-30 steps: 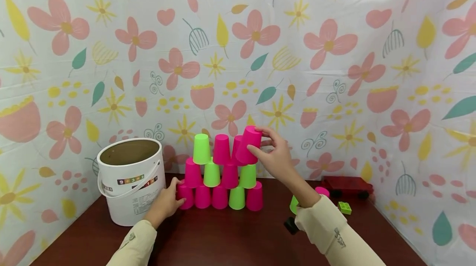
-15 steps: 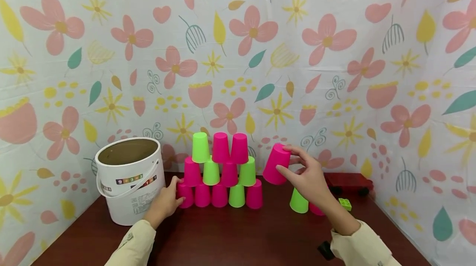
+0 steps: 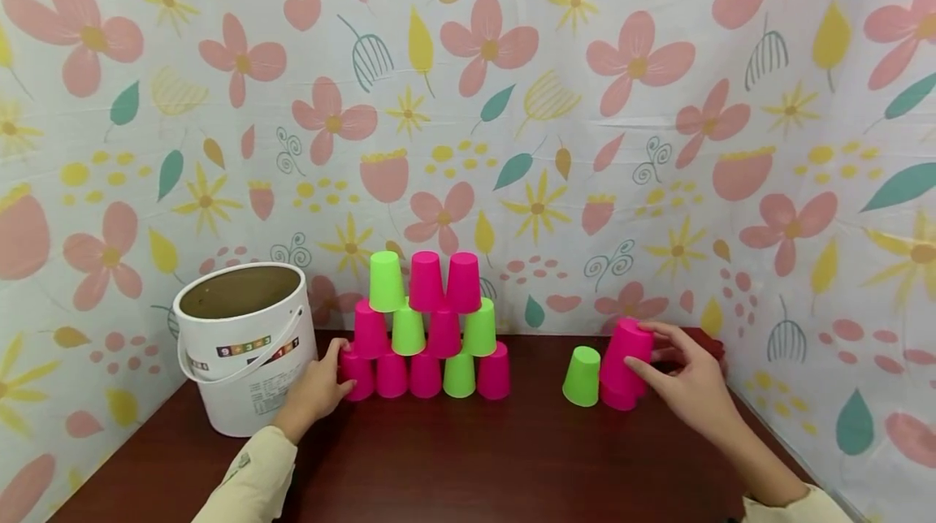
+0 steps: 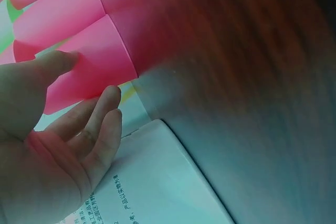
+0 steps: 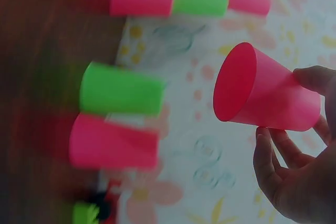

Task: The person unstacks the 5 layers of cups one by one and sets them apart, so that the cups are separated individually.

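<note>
The right hand (image 3: 691, 381) pinches an upside-down pink cup (image 3: 627, 352) near its base, thumb on one side and fingertips on the other. This held cup tilts slightly; its mouth shows in the right wrist view, where it hangs apart from a second pink cup (image 3: 617, 397) that stands inverted on the dark wood-grain table (image 3: 497, 458). From the head, the held cup partly covers that standing one. A green cup (image 3: 582, 377), also mouth down, stands just beside it, on the side nearer the stack.

The left hand (image 3: 318, 389) holds the end cup (image 3: 360, 377) of the bottom row, a pink one, with thumb and fingers on opposite sides of its wall. That cup belongs to a three-tier stack (image 3: 444, 332) of inverted pink and green cups: five at the bottom, four in the middle, three on top, the leftmost of the top three being green.

A white bucket (image 3: 219, 401) with a carrying handle and coloured number labels stands to the left, near the left hand. Behind the right hand sits a red object (image 3: 712, 348), mostly hidden, perhaps a toy vehicle; near it lies a green toy block (image 5: 85, 213). A floral cloth (image 3: 541, 182) covers the wall behind.
</note>
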`<state>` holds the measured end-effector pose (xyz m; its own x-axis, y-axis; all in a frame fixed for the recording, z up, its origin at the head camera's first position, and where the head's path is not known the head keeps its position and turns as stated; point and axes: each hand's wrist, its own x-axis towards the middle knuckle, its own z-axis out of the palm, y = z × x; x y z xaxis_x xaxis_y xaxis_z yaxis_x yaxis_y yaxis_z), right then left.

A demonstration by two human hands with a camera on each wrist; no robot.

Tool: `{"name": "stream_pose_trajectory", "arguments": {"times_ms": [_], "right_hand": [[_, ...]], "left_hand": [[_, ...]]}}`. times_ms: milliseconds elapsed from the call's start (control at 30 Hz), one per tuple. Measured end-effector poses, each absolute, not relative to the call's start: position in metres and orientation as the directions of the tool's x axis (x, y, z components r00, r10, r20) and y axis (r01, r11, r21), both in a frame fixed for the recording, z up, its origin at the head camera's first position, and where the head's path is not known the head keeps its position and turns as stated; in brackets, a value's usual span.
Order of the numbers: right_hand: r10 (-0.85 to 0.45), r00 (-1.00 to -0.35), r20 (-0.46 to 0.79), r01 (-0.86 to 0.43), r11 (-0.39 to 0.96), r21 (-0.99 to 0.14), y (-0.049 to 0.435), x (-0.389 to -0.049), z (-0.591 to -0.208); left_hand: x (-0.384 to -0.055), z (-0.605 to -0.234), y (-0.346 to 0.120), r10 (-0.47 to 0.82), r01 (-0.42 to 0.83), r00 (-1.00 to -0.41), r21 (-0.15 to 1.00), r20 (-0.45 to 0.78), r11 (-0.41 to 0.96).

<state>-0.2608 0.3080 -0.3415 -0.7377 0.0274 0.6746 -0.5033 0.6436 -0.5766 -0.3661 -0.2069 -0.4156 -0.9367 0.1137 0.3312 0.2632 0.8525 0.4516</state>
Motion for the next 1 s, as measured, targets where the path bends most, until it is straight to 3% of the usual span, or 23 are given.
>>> {"name": "stream_pose_trajectory", "arguments": {"times_ms": [500, 1000], "right_hand": [[0.13, -0.775, 0.619, -0.364, 0.708, -0.605, 0.37, -0.28, -0.366], [0.042, -0.86, 0.509, -0.316, 0.739, -0.595, 0.34, -0.281, -0.383]], "left_hand": [[-0.361, -0.413, -0.214, 0.13, 0.284, -0.923, 0.414, 0.362, 0.865], [-0.357, -0.412, -0.209, 0.145, 0.315, -0.92, 0.468, 0.364, 0.826]]}}
